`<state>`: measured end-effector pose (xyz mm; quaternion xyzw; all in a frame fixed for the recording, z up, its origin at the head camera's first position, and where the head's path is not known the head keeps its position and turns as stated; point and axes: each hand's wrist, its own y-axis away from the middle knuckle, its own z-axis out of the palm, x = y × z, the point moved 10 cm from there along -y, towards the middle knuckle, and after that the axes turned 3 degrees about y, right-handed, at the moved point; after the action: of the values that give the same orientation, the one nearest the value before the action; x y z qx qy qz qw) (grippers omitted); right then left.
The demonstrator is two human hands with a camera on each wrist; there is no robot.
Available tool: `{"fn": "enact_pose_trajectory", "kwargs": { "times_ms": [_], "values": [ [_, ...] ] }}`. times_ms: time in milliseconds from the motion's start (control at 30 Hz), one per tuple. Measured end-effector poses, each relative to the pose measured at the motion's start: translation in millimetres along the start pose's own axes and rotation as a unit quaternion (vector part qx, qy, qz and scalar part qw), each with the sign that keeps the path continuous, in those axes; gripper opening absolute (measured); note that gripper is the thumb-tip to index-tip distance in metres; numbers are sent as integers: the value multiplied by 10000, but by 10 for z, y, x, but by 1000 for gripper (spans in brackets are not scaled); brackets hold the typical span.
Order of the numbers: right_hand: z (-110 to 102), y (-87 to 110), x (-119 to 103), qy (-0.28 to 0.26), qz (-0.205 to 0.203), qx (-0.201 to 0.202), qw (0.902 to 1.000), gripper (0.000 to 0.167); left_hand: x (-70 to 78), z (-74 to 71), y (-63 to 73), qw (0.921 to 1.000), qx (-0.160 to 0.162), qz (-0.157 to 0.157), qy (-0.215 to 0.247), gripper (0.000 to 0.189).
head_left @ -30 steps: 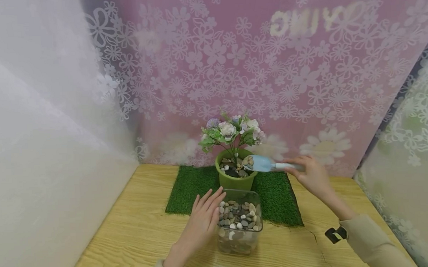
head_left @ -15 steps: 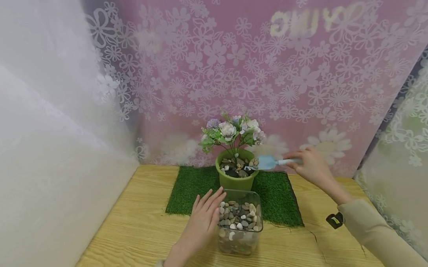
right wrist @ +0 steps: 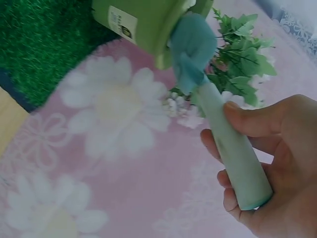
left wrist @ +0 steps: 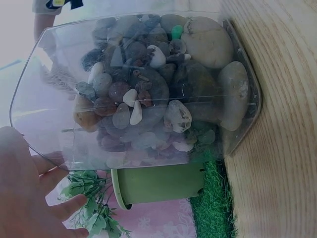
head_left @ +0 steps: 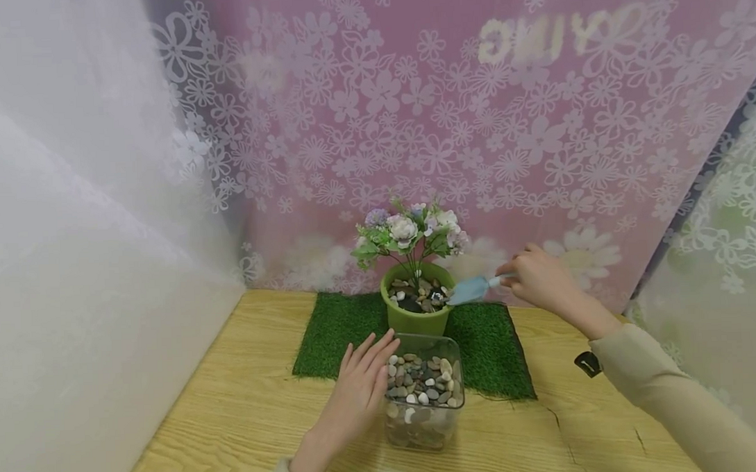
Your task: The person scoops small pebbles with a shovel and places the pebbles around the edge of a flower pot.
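Note:
My right hand [head_left: 538, 280] grips the pale handle of a light blue trowel [head_left: 470, 290]. The trowel's blade tips down over the right rim of a green flower pot [head_left: 416, 323], and no stones show on it. Pebbles [head_left: 405, 295] lie in the pot around the stems of a bunch of white and purple flowers [head_left: 403, 229]. My left hand [head_left: 357, 386] rests with straight fingers against the left side of a clear plastic container [head_left: 424, 429] holding many pebbles [left wrist: 148, 89]. In the right wrist view, thumb and fingers wrap the trowel handle [right wrist: 233, 148].
A green artificial grass mat [head_left: 495, 357] lies beneath the pot on the wooden table [head_left: 234, 408]. Behind stands a pink flowered curtain [head_left: 381, 138]; a white sheet [head_left: 104, 273] closes off the left side. A small black object [head_left: 587, 364] is by the right sleeve.
The right hand has turned the trowel over at the pot's right rim and drawn slightly back. Pebbles from its blade have slid into the pot. The left hand has not moved.

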<state>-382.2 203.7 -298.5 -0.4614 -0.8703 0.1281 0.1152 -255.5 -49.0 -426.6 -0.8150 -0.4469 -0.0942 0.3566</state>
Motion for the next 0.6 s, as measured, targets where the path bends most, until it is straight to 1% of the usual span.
{"fn": "enact_pose_trajectory", "kwargs": {
  "times_ms": [133,200,333,433,600],
  "values": [
    [-76,-67,-62,219,33,-51,9997,14,19,-21,-4,9999,36,89,-37,46],
    [-100,-81,-78,348,84,-71,9993,14,20,-23,-2,10000,6,80,-27,47],
    [-124,-56,-41,442,319,13,9985,16,12,-9,-6,10000,-20,47,10,47],
    [-149,-1,0,356,440,325,9979,16,3,-2,-6,10000,16,63,29,47],
    [-225,142,22,-25,440,1176,9921,17,3,-7,2,9999,90,98,40,46]
  ]
}}
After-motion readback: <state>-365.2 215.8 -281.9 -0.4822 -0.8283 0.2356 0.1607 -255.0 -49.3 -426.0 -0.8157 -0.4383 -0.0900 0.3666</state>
